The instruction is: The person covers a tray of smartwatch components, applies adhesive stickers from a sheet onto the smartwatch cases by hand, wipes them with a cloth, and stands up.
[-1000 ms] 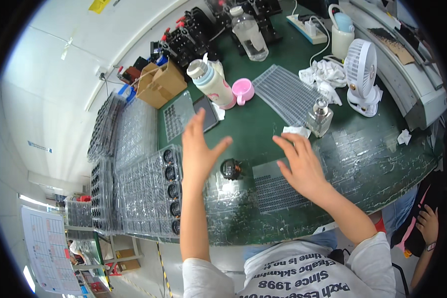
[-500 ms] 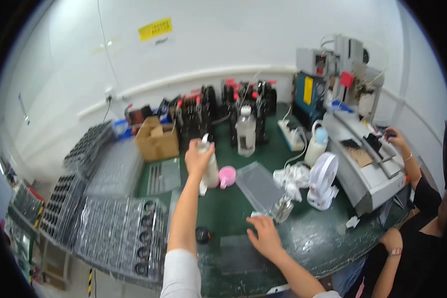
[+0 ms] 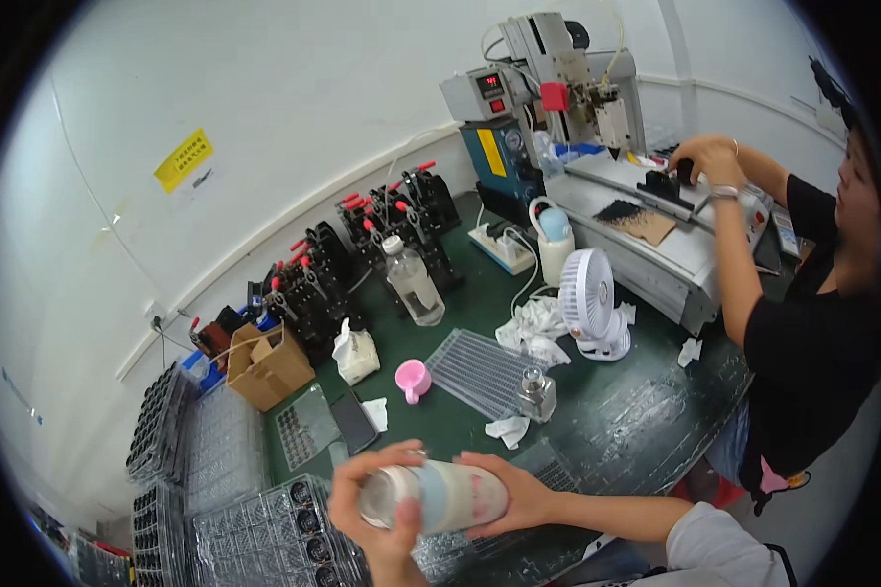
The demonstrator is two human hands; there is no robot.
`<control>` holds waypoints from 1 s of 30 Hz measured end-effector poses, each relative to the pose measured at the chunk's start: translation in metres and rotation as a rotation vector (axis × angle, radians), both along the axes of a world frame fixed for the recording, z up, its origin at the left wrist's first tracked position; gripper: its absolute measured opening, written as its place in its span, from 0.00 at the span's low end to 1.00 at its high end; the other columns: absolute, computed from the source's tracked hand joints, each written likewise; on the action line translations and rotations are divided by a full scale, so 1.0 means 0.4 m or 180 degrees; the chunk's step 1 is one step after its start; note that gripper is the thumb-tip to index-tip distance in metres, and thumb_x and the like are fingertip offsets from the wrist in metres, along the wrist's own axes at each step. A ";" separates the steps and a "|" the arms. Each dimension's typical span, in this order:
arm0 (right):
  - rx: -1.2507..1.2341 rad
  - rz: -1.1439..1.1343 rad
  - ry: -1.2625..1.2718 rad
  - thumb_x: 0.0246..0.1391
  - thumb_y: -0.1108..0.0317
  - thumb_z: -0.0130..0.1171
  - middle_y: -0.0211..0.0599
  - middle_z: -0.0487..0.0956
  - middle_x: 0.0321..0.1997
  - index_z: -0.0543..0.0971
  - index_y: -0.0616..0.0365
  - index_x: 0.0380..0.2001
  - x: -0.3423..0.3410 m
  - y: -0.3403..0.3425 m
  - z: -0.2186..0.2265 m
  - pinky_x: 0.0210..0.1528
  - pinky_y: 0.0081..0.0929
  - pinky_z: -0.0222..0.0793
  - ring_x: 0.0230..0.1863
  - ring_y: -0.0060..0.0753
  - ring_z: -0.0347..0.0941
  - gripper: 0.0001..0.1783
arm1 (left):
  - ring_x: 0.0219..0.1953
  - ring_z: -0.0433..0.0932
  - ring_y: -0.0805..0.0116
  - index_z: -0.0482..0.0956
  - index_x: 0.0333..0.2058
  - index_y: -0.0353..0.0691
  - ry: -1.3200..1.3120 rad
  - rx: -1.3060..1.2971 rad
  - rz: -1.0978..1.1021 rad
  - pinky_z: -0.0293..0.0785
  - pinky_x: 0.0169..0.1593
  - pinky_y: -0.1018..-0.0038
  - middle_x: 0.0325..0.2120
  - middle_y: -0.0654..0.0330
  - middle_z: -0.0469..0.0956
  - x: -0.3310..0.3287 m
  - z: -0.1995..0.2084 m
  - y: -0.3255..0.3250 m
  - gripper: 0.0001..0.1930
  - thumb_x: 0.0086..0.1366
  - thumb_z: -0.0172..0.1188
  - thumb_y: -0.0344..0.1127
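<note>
A pale drinking bottle [image 3: 450, 497] with a light blue band lies tilted nearly flat in front of me, above the near part of the table. My left hand [image 3: 387, 509] wraps its clear, lidded end, thumb across it. My right hand [image 3: 519, 494] grips the other end, fingers partly hidden behind it. Beyond them stand a small pink cup [image 3: 413, 380] and a white tissue pack [image 3: 355, 354]. A black phone-like slab [image 3: 352, 421] rests near a clear plastic tray [image 3: 303, 428].
Stacked clear trays with black round parts [image 3: 264, 533] fill the left. A white fan [image 3: 589, 298], a glass jar [image 3: 535, 393] and a clear bottle [image 3: 413, 282] stand on the green table. At right, a person's hands [image 3: 710, 161] work at a bench machine [image 3: 646, 254].
The bottle has come off the table toward me and tipped over. My right hand has left the tabletop and closed on it too. The view has turned right.
</note>
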State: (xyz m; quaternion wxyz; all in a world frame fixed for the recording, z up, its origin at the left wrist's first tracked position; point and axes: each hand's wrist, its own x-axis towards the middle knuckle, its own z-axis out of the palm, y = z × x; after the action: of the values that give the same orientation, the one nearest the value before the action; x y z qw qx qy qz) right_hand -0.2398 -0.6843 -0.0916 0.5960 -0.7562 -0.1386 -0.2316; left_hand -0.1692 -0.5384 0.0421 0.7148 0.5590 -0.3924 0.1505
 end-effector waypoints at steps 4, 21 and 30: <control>-0.0030 -0.0058 -0.0115 0.29 0.60 0.80 0.42 0.73 0.55 0.63 0.52 0.62 0.005 0.001 -0.018 0.50 0.33 0.74 0.49 0.42 0.77 0.54 | 0.37 0.82 0.50 0.70 0.38 0.27 -0.0001 -0.0010 -0.0081 0.76 0.49 0.51 0.29 0.44 0.79 -0.050 -0.018 -0.015 0.26 0.51 0.69 0.43; -0.0393 -0.0481 -0.1209 0.28 0.58 0.81 0.51 0.77 0.48 0.65 0.58 0.56 0.041 -0.042 -0.096 0.47 0.39 0.76 0.45 0.50 0.78 0.51 | 0.42 0.81 0.50 0.38 0.63 0.59 -0.0992 0.0915 -0.0554 0.79 0.47 0.58 0.45 0.35 0.75 -0.053 -0.048 -0.027 0.60 0.43 0.79 0.49; 0.0005 -0.0181 -0.0699 0.45 0.64 0.71 0.63 0.76 0.44 0.63 0.62 0.50 0.038 -0.073 -0.191 0.34 0.40 0.79 0.38 0.54 0.80 0.33 | 0.62 0.65 0.51 0.80 0.45 0.37 0.1901 0.0944 -0.2361 0.62 0.62 0.56 0.49 0.49 0.78 -0.114 0.006 0.060 0.19 0.62 0.56 0.45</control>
State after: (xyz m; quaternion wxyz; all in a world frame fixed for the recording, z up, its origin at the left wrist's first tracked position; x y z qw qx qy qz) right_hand -0.2247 -0.7137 -0.1678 0.5711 -0.7294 -0.1814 -0.3300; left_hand -0.2146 -0.5143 0.0444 0.7142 0.4960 -0.3601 -0.3380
